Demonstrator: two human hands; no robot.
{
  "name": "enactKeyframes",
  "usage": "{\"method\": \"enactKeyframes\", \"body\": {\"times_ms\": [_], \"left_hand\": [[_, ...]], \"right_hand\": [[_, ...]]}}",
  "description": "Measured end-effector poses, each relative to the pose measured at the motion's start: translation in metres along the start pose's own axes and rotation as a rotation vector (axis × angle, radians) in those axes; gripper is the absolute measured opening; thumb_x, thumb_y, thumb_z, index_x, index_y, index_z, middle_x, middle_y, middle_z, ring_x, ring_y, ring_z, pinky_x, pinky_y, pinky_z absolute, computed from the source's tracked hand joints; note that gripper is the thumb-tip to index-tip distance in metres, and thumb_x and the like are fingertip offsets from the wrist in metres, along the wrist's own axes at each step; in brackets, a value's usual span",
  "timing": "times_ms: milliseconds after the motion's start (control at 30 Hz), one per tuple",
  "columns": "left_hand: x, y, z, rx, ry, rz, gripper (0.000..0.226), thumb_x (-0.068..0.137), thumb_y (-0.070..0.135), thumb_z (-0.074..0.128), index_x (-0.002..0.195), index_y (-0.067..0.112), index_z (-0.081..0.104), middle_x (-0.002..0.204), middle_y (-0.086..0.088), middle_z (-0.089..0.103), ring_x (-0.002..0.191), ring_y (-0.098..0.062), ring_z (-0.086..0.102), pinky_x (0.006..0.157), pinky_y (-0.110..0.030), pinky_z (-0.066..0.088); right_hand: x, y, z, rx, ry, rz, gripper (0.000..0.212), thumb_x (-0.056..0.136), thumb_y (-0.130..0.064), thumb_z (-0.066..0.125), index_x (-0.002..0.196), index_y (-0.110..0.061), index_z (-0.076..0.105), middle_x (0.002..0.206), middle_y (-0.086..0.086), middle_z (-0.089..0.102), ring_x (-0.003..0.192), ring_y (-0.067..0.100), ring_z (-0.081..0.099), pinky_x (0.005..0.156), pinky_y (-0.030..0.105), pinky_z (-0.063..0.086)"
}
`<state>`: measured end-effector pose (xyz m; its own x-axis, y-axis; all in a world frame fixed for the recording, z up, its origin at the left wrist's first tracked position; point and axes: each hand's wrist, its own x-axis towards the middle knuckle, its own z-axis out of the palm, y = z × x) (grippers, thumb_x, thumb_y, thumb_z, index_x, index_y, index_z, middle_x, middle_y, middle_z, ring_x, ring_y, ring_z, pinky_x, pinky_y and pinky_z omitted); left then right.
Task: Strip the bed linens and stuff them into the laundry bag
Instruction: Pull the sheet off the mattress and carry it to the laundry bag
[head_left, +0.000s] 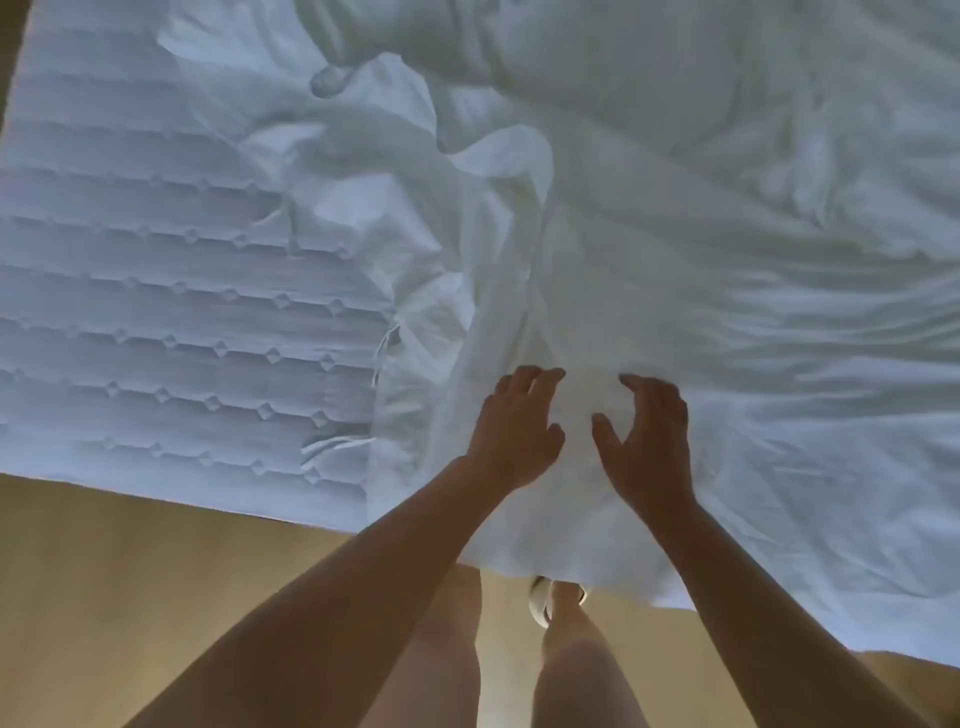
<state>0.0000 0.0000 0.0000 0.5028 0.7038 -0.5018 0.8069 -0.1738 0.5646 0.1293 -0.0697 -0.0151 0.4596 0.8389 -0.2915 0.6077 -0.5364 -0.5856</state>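
A crumpled white sheet (701, 270) covers the right and middle of the bed, bunched in folds along its left edge and hanging over the near side. The quilted mattress pad (145, 322) lies bare on the left. My left hand (511, 431) and my right hand (649, 441) are over a raised fold of the sheet near the bed's near edge, fingers spread and slightly bent on either side of it. Neither hand plainly grips the cloth. No laundry bag is in view.
Tan carpet (130, 582) runs along the near side of the bed. My bare legs and a white slipper (540, 603) stand close against the bed edge, partly under the hanging sheet. Thin ties (384, 348) stick out of the bunched linen.
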Motion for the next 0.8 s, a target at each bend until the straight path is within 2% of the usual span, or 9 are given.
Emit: {"method": "enactKeyframes", "body": {"times_ms": [167,233,300,367,467,533,633,700,800], "left_hand": [[0.035,-0.031,-0.018,0.232,0.054,0.256,0.073,0.085,0.011,0.061,0.150,0.020,0.029,0.156,-0.008,0.025,0.145,-0.028,0.017,0.114,-0.040,0.019],[0.046,-0.038,-0.021,0.311,0.016,0.307,0.076,0.087,0.020,0.063,0.151,0.023,0.024,0.159,-0.008,0.016,0.147,-0.028,0.008,0.116,-0.043,0.012],[0.057,-0.041,-0.027,0.372,-0.026,0.345,0.080,0.088,0.029,0.064,0.153,0.026,0.017,0.160,-0.006,0.008,0.148,-0.027,0.001,0.116,-0.045,0.010],[0.064,-0.039,-0.030,0.395,-0.052,0.376,0.084,0.088,0.036,0.063,0.153,0.027,0.011,0.161,-0.005,0.003,0.148,-0.026,-0.003,0.117,-0.045,0.009],[0.071,-0.031,-0.029,0.401,-0.075,0.425,0.096,0.084,0.046,0.066,0.153,0.030,0.000,0.161,-0.004,-0.005,0.147,-0.026,-0.010,0.118,-0.048,0.005],[0.075,-0.026,-0.030,0.377,-0.100,0.430,0.114,0.073,0.059,0.070,0.148,0.033,-0.011,0.161,-0.001,-0.010,0.147,-0.024,-0.015,0.115,-0.054,0.001],[0.075,-0.015,-0.034,0.300,-0.192,0.437,0.134,0.057,0.072,0.073,0.139,0.033,-0.026,0.160,0.005,-0.013,0.145,-0.020,-0.020,0.113,-0.059,-0.001],[0.067,-0.008,-0.030,0.192,-0.248,0.416,0.140,0.053,0.072,0.075,0.143,0.030,-0.024,0.160,0.010,-0.012,0.146,-0.016,-0.019,0.113,-0.059,0.000],[0.047,0.010,-0.024,-0.080,-0.250,0.384,0.138,0.053,0.067,0.078,0.152,0.027,-0.010,0.157,0.020,-0.016,0.145,-0.009,-0.018,0.115,-0.058,0.002]], "right_hand": [[0.032,-0.014,0.017,-0.297,-0.068,0.032,0.082,0.083,-0.030,0.069,0.149,-0.015,0.024,0.154,0.017,0.020,0.141,0.035,0.017,0.113,0.047,0.017],[0.045,-0.010,0.020,-0.375,-0.086,0.100,0.077,0.086,-0.034,0.065,0.149,-0.018,0.025,0.156,0.015,0.016,0.144,0.033,0.012,0.115,0.046,0.011],[0.057,-0.006,0.018,-0.353,-0.050,0.151,0.058,0.089,-0.029,0.062,0.142,-0.015,0.041,0.154,0.014,0.026,0.143,0.032,0.019,0.114,0.046,0.014],[0.063,-0.005,0.016,-0.329,-0.009,0.150,0.037,0.093,-0.019,0.056,0.129,-0.009,0.056,0.141,0.014,0.046,0.134,0.031,0.037,0.111,0.046,0.022],[0.062,-0.016,0.008,-0.246,0.028,0.117,0.019,0.097,-0.009,0.045,0.108,0.000,0.058,0.094,0.015,0.066,0.091,0.037,0.061,0.092,0.046,0.040],[0.057,-0.030,0.000,-0.170,0.042,0.111,0.015,0.098,-0.009,0.041,0.090,-0.004,0.053,0.070,0.007,0.058,0.071,0.034,0.056,0.079,0.042,0.042],[0.044,-0.053,-0.017,0.015,-0.003,0.169,0.034,0.095,-0.009,0.042,0.063,-0.017,0.032,0.055,-0.002,0.037,0.057,0.021,0.038,0.063,0.032,0.033],[0.038,-0.068,-0.033,0.187,-0.045,0.223,0.036,0.091,-0.006,0.043,0.059,-0.015,0.029,0.052,-0.003,0.033,0.054,0.014,0.031,0.056,0.030,0.029],[0.033,-0.091,-0.060,0.464,-0.094,0.279,0.043,0.087,-0.001,0.046,0.048,-0.019,0.043,0.041,-0.011,0.036,0.044,0.006,0.035,0.054,0.026,0.031]]}}
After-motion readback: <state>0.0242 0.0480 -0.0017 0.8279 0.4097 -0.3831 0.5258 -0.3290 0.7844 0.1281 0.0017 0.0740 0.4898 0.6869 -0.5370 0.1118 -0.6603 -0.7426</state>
